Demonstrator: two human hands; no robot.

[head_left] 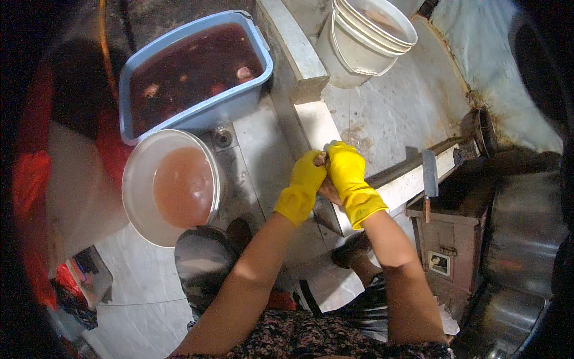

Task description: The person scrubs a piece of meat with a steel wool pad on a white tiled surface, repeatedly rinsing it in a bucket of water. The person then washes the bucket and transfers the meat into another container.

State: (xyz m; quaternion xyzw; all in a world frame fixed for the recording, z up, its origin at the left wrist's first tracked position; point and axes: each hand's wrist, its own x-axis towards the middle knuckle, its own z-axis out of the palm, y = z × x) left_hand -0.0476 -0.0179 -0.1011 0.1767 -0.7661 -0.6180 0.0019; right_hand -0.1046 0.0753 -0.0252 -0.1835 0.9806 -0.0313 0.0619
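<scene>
My left hand (306, 181), in a yellow rubber glove, grips a brownish piece of what looks like raw meat (329, 190) over the white ledge. Pressed close beside it, my right hand (350, 175), gloved the same way, holds the same piece; the gloves hide most of it. To the left, a round white bucket (130, 188) holds pinkish liquid. Behind that bucket stands a light blue plastic tub (202, 101) of dark red liquid, with pale lumps showing at the surface. A cleaver (429, 175) with a wooden handle lies across the ledge on the right.
A white bucket with a wire handle (343, 54) stands beyond the low tiled wall (298, 40). A metal-edged box with a latch (453, 238) is at the right, beside shiny metal containers (515, 233). A floor drain (222, 137) lies near the tub.
</scene>
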